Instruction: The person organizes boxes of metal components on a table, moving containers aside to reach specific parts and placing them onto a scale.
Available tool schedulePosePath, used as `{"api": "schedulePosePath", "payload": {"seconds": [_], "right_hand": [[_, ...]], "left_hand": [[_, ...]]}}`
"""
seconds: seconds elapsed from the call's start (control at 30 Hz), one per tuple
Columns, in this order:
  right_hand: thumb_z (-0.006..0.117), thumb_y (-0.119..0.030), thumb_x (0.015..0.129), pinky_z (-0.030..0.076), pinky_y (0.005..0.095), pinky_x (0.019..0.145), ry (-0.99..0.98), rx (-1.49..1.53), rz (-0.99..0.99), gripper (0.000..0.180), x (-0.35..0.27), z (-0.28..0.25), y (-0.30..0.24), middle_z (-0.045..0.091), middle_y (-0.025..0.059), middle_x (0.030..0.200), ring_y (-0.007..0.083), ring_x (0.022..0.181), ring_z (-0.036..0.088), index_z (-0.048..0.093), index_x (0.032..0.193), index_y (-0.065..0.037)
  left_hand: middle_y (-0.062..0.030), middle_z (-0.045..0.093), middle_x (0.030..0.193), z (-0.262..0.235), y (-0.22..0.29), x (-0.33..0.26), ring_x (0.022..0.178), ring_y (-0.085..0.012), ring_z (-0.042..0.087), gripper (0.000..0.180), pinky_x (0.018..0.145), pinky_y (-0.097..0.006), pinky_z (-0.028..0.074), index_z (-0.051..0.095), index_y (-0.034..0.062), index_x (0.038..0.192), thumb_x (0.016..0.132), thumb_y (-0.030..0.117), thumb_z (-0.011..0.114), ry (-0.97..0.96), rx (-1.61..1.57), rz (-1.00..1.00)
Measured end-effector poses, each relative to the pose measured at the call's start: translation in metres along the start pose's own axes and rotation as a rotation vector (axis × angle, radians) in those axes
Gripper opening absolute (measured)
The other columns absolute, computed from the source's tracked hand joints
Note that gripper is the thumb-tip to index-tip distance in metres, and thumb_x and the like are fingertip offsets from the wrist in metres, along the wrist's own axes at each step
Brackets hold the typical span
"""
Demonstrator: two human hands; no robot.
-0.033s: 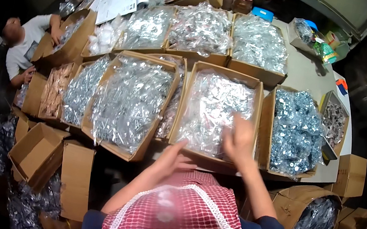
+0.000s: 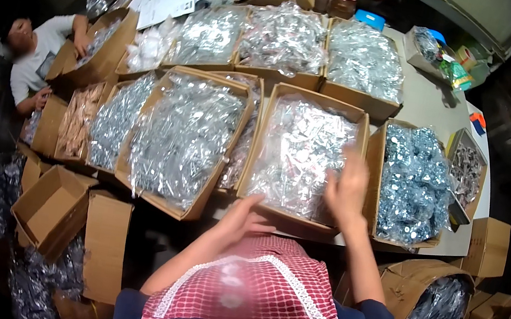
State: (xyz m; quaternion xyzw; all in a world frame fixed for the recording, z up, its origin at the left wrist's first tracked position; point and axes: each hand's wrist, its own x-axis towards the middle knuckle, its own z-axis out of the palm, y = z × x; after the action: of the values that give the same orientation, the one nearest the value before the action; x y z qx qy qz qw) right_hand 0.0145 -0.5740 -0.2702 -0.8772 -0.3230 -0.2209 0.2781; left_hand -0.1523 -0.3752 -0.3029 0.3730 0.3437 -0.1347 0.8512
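In front of me a cardboard box (image 2: 361, 132) holds a heap of small clear plastic bags (image 2: 302, 147) with shiny metal parts inside. My left hand (image 2: 240, 222) is at the box's near left corner, its thumb by the rim and its other fingers stretched toward my apron; it holds nothing. Over the right side of the same box, my right hand (image 2: 349, 188) is slightly blurred by motion. Its fingers reach forward with the thumb apart, and no object shows in it.
Left of it stands a tilted box of bagged parts (image 2: 184, 140). A box of bluish bagged parts (image 2: 411, 187) is on the right, a metal tray (image 2: 452, 160) beyond. More filled boxes (image 2: 358, 99) line the back. Another person (image 2: 42, 53) handles a box at far left.
My right hand has shifted right and slightly forward, toward the box's right wall. My left hand has stayed at the near left corner. The view has moved slightly.
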Motion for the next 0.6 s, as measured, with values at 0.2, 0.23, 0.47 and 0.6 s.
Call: {"api": "schedulePosePath", "payload": {"seconds": [0.2,0.23,0.47,0.6], "right_hand": [[0.054,-0.019,0.086,0.047,0.0512,0.092,-0.451,0.229,0.607,0.061,-0.018,0.029,0.084,0.063,0.0351,0.106,0.0500,0.103,0.060,0.035,0.139,0.005],[0.055,-0.016,0.085,0.047,0.0534,0.090,-0.467,0.156,0.603,0.057,-0.017,0.027,0.082,0.063,0.0358,0.103,0.0508,0.100,0.061,0.039,0.135,0.006],[0.057,-0.011,0.082,0.049,0.0556,0.081,-0.487,0.057,0.530,0.048,-0.032,0.012,0.069,0.064,0.0364,0.089,0.0516,0.087,0.062,0.045,0.122,0.013],[0.058,-0.013,0.084,0.051,0.0552,0.075,-0.512,0.129,0.574,0.052,-0.086,-0.020,0.044,0.064,0.0339,0.084,0.0507,0.080,0.063,0.042,0.129,0.007]], "left_hand": [[-0.0283,0.058,0.120,-0.003,-0.022,-0.002,0.110,-0.0389,0.062,0.041,0.094,-0.053,0.055,0.045,-0.0136,0.121,0.099,0.021,0.042,0.067,0.024,0.132],[-0.0283,0.058,0.120,-0.002,-0.026,-0.003,0.110,-0.0389,0.062,0.041,0.094,-0.053,0.055,0.045,-0.0136,0.121,0.099,0.021,0.042,0.079,0.020,0.133],[-0.0267,0.062,0.118,-0.001,-0.044,-0.030,0.108,-0.0346,0.065,0.043,0.095,-0.045,0.055,0.050,-0.0151,0.120,0.097,0.021,0.044,0.063,0.066,0.185],[-0.0234,0.060,0.121,-0.007,-0.067,-0.078,0.108,-0.0290,0.064,0.042,0.094,-0.039,0.055,0.049,-0.0110,0.126,0.095,0.018,0.052,0.154,0.012,0.010]]}}
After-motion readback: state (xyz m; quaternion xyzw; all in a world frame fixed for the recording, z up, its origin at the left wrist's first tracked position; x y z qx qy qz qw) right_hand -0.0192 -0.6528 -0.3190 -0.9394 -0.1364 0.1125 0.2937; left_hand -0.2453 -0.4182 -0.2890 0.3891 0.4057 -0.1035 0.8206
